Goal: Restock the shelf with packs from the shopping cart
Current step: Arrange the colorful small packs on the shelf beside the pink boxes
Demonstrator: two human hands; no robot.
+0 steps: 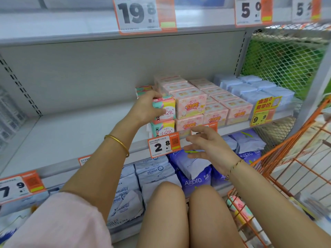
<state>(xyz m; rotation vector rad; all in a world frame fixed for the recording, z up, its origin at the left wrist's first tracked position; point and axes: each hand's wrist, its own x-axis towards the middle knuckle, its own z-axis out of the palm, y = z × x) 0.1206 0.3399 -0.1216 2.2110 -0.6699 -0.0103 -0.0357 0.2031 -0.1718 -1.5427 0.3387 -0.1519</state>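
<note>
A person's left hand (146, 106) grips a pastel "小Q包" pack (165, 109) atop another Kotex pack (163, 128) on the shelf (71, 133), above a "2.8" price tag (163, 144); the right hand (209, 149) hovers spread, empty, beside the orange shopping cart (286, 158).

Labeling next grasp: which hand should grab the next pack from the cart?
Right. The right hand is open and empty, nearest the orange cart on that side. The left hand is on the top pack on the shelf.
</note>
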